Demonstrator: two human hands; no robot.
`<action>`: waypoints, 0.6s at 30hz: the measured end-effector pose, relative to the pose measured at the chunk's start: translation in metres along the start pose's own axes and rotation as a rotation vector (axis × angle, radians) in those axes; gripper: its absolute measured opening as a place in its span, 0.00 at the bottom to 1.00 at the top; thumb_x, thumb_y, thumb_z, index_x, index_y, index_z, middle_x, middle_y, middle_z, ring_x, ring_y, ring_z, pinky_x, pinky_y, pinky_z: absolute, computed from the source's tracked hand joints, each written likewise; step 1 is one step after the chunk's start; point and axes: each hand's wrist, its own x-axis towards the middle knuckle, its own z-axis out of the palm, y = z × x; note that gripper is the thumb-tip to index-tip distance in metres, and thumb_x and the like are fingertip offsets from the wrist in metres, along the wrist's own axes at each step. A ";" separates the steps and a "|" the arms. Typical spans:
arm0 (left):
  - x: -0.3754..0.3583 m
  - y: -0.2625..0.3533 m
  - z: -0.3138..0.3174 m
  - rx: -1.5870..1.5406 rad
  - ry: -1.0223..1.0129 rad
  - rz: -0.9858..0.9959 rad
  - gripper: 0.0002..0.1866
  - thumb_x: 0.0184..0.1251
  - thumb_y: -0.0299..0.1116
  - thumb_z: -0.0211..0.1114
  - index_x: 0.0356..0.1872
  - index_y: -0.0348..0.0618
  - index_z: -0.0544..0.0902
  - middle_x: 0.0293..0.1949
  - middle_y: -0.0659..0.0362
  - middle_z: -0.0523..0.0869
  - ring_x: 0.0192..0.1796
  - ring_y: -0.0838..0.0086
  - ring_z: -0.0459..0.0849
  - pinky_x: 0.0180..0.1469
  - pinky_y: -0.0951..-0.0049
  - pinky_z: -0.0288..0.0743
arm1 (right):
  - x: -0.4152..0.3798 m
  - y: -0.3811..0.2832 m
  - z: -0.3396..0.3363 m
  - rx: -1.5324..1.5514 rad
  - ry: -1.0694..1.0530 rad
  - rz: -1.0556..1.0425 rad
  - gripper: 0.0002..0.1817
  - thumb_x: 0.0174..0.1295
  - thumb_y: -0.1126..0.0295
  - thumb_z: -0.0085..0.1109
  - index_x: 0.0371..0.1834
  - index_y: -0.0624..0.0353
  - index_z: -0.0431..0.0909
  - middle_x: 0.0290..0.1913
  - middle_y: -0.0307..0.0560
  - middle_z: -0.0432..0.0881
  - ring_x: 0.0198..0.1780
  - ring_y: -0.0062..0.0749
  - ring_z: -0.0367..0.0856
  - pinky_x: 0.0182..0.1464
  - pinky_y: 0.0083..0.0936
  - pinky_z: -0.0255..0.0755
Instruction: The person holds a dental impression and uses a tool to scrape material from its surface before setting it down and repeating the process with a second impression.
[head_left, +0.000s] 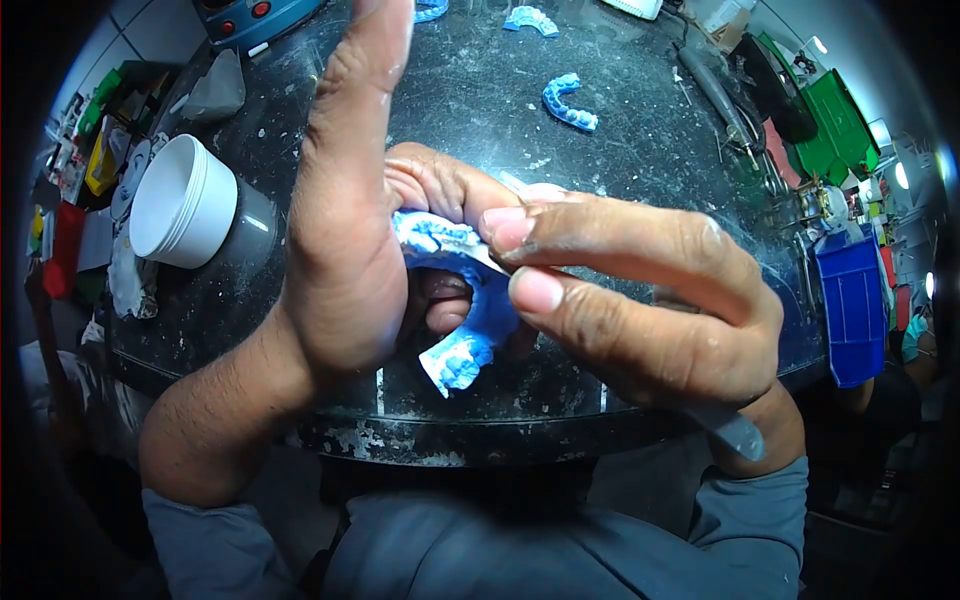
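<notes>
risk: that blue dental cast [462, 300] looks brittle and it's only pinched at its edges, so a slip could drop it on the tabletop [480, 90] and probably chip the teeth
cast: up in the air between both hands, above the near tabletop edge
left hand [345, 230]: mostly flat and open, palm pressed against the cast's side
right hand [640, 290]: curled, fingertips [535, 290] pinching the arch; also grips a thin tool [735, 430]
nearby: another blue cast [568, 102] and a white cup [185, 200]
</notes>
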 end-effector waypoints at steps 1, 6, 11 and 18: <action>0.004 -0.010 -0.013 -0.135 -0.123 -0.005 0.37 0.80 0.44 0.44 0.78 0.63 0.31 0.22 0.50 0.81 0.20 0.75 0.81 0.29 0.76 0.80 | -0.001 0.000 0.001 -0.002 0.001 0.000 0.13 0.54 0.82 0.69 0.43 0.65 0.81 0.48 0.60 0.81 0.50 0.47 0.86 0.52 0.37 0.84; -0.004 0.002 0.002 -0.162 0.016 0.056 0.36 0.79 0.49 0.45 0.78 0.63 0.37 0.20 0.50 0.81 0.18 0.74 0.80 0.17 0.77 0.73 | -0.003 0.008 0.000 0.063 0.097 -0.025 0.14 0.60 0.86 0.60 0.49 0.66 0.76 0.53 0.64 0.73 0.47 0.48 0.86 0.47 0.34 0.86; 0.013 0.020 -0.001 -0.521 -0.241 -0.519 0.33 0.77 0.61 0.35 0.52 0.39 0.73 0.14 0.58 0.71 0.10 0.76 0.68 0.10 0.78 0.64 | 0.005 0.010 -0.007 -0.004 0.109 -0.033 0.14 0.64 0.82 0.60 0.50 0.63 0.71 0.48 0.61 0.77 0.46 0.45 0.87 0.48 0.33 0.85; 0.017 0.023 0.006 -0.765 -0.117 -0.952 0.34 0.74 0.68 0.36 0.41 0.44 0.73 0.17 0.62 0.69 0.11 0.80 0.66 0.11 0.79 0.63 | 0.001 0.034 -0.009 -0.161 0.128 -0.160 0.13 0.60 0.83 0.64 0.47 0.63 0.74 0.45 0.58 0.81 0.44 0.38 0.86 0.44 0.28 0.84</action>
